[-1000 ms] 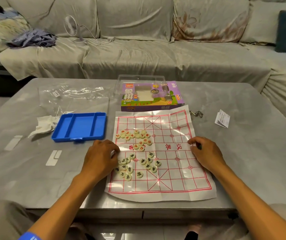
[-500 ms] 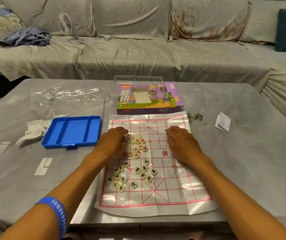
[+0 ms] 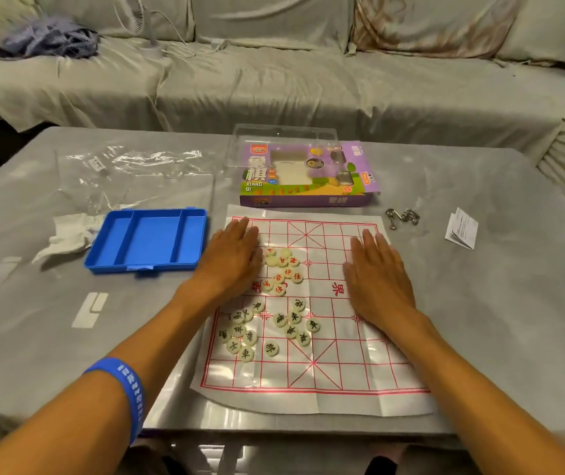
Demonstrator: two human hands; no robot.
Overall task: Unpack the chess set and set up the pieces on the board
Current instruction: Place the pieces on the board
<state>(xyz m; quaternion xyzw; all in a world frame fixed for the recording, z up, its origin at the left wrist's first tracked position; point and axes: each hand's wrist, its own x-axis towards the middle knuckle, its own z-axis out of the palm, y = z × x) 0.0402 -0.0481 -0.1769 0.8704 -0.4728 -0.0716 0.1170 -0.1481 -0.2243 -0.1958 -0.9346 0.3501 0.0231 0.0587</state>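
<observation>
Both hands lie palm down on the board (image 3: 312,341), a thin white sheet with a red grid spread on the grey surface (image 3: 479,320); the left hand (image 3: 231,260) rests flat on the board's far left part, its fingers (image 3: 240,228) straight and close together, reaching toward the far edge; the right hand (image 3: 378,275) rests flat on the right half, fingers straight and slightly spread; neither grips anything.

The pieces lie loose in two heaps between the hands and nearer the left side; the red pieces (image 3: 283,269) cluster just beside the left hand, some touching it or partly hidden under its edge; the black pieces (image 3: 267,329) are scattered nearer the person, on the board's left and middle; none stands on a set starting point that can be made out.

A blue tray (image 3: 147,243) with three compartments sits left of the board; crumpled tissue (image 3: 67,233) lies beside it; a clear bag (image 3: 130,173) lies beyond. The purple box (image 3: 308,174) lies at the board's far edge, a clear lid (image 3: 284,133) behind it. Right of the board lie metal rings (image 3: 402,217) and a folded leaflet (image 3: 461,229). A blue wristband (image 3: 127,392) circles the left forearm; a sofa (image 3: 308,80) runs behind.
</observation>
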